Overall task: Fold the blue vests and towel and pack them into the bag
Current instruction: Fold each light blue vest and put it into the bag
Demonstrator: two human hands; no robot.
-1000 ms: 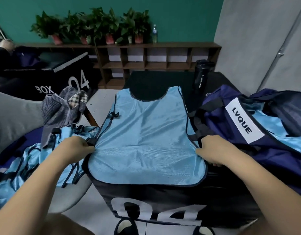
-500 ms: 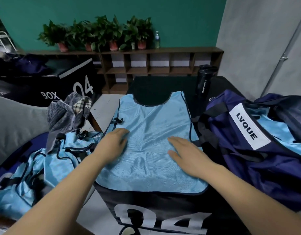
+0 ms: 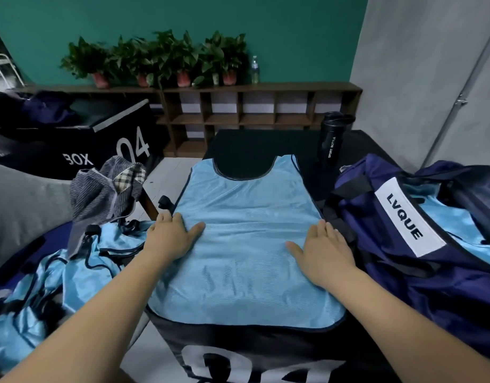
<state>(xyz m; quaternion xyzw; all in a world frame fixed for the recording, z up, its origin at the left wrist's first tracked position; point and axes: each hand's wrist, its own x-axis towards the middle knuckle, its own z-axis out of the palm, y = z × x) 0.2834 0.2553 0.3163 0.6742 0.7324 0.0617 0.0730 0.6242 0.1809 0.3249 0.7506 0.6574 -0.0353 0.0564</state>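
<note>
Inside the bag (image 3: 382, 277), probable vests (image 3: 442, 220) lie half hidden.

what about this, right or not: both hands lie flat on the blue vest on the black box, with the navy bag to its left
One slip: the navy bag lies to the right of the blue vest, as the head view shows. The rest holds: left hand and right hand lie flat on the vest, spread on the black box.
</note>
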